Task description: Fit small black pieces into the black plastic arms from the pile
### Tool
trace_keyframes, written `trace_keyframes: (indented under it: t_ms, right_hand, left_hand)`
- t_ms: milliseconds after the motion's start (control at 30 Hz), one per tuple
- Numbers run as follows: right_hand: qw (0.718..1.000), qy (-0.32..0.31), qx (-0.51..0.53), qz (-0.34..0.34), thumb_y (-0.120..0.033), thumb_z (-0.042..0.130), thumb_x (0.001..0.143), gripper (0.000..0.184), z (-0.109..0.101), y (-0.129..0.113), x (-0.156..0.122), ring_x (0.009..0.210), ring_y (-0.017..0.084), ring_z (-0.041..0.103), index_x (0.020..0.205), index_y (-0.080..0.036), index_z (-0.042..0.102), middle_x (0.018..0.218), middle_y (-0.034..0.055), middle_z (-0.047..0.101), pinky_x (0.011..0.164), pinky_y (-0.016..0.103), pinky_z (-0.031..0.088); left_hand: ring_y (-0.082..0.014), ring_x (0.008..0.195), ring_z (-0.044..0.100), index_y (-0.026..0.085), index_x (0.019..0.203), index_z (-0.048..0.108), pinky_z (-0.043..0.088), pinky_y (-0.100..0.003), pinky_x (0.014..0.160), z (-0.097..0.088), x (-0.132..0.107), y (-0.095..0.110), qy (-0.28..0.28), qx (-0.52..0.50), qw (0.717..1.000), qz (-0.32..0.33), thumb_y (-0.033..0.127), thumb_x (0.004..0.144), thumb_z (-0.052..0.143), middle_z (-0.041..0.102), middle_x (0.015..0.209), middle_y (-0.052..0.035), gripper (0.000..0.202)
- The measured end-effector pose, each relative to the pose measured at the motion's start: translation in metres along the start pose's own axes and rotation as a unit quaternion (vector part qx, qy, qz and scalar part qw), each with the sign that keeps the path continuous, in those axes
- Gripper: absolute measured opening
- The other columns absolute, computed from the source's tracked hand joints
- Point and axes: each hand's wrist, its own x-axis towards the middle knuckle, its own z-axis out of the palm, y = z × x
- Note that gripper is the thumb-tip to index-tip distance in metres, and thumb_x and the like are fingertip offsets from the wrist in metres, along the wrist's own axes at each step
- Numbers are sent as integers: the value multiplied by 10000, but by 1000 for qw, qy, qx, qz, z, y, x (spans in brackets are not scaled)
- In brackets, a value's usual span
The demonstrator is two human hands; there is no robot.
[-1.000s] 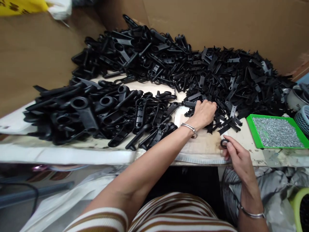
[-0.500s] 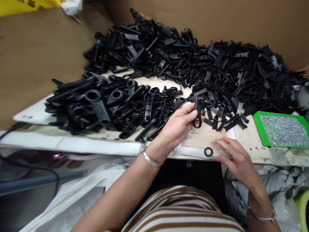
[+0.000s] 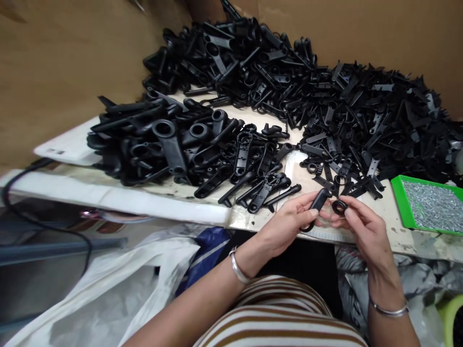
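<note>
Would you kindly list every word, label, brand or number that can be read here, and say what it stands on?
None can be read.
White sheet under the black plastic parts: a small grey printed mark at its left end, too small and blurred to read.
Cardboard walls, green tray, the black part in the left hand and the ring in the right hand: no writing visible.

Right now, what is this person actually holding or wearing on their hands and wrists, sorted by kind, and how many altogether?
Black plastic handle piece, held in the left hand: 1
Black ring, pinched in the right hand: 1
Silver bangles, left wrist bangle and right wrist bangle: 2
Total: 4
The loose pile of black parts on the table is too tangled to count.
</note>
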Motion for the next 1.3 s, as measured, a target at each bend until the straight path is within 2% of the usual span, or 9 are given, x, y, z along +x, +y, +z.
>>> trace_keyframes:
  t_ms: [167, 333, 500, 633, 733, 900, 1033, 1133, 1300]
  right_hand:
    - [989, -47, -140, 17, -430, 465, 964, 379, -3, 4, 10, 532, 135, 617, 1177, -177, 651, 850, 70, 726, 575, 309, 557]
    - [929, -17, -342, -140, -311, 419, 976, 316, -3, 6, 13, 1088, 243, 646, 1066, -185, 694, 1219, 126, 660, 981, 417, 501]
    - [904, -26, -399, -151, -308, 469, 966, 292, 4, 2, 7, 1074, 240, 643, 1163, -213, 662, 1189, 117, 637, 916, 368, 536]
    - [951, 1, -287, -112, -322, 582, 910, 238, -1, -2, -3, 985, 232, 674, 1096, -229, 699, 1147, 101, 674, 878, 374, 558]
    - [998, 14, -67, -6, -348, 656, 866, 297, -5, -1, -19, 672, 161, 679, 1145, -248, 686, 1080, 89, 717, 639, 318, 590]
    - [992, 29, 115, 41, -295, 738, 798, 105, 19, 9, -39, 574, 90, 650, 857, -209, 729, 1378, 108, 585, 581, 267, 570]
    - [988, 58, 137, 35, -306, 746, 787, 142, 40, 15, -34, 627, 110, 666, 738, -181, 701, 1167, 84, 699, 643, 262, 574]
    - [991, 29, 129, 19, -321, 736, 797, 158, 31, 12, -27, 741, 154, 690, 743, -176, 701, 1147, 92, 698, 698, 287, 577]
    - [996, -89, 31, -5, -322, 698, 835, 165, -6, -9, -22, 749, 151, 676, 740, -187, 703, 1134, 92, 685, 730, 285, 551]
  left_hand:
    - [-209, 1028, 663, 164, 1172, 675, 492, -279, 850, -1, -5, -6, 35, -38, 998, -23, 176, 746, 761, 651, 1251, -110, 435]
    - [-219, 974, 688, 153, 1174, 656, 511, -338, 882, -5, -7, -8, 39, -88, 993, -64, 215, 764, 759, 653, 1240, -122, 427]
    - [-192, 915, 672, 134, 1190, 646, 479, -298, 845, -3, -7, -7, 39, -60, 997, -36, 290, 767, 777, 717, 1072, -116, 469]
    - [-165, 904, 662, 120, 1052, 682, 441, -254, 863, 3, -11, -3, 10, -49, 999, 10, 244, 740, 797, 746, 951, -93, 354]
    - [-152, 879, 666, 142, 927, 651, 452, -255, 856, 6, -13, -1, 2, -79, 996, 49, 202, 726, 800, 752, 925, -76, 257]
    - [-126, 801, 649, 165, 860, 550, 502, -243, 744, 12, -9, -13, 28, -136, 987, 84, 166, 720, 793, 733, 1028, -72, 281]
    - [-118, 677, 625, 183, 934, 524, 484, -218, 546, 15, -7, -26, 22, -124, 989, 72, 226, 800, 730, 715, 1089, -85, 250]
    - [-160, 855, 675, 186, 932, 548, 532, -261, 690, 7, -12, -24, 21, -70, 994, 78, 153, 784, 721, 698, 1178, -83, 230]
    - [-306, 1245, 565, 175, 1042, 643, 415, -415, 1054, -9, -27, -5, -107, -7, 994, 10, 221, 689, 815, 553, 1413, -130, 395]
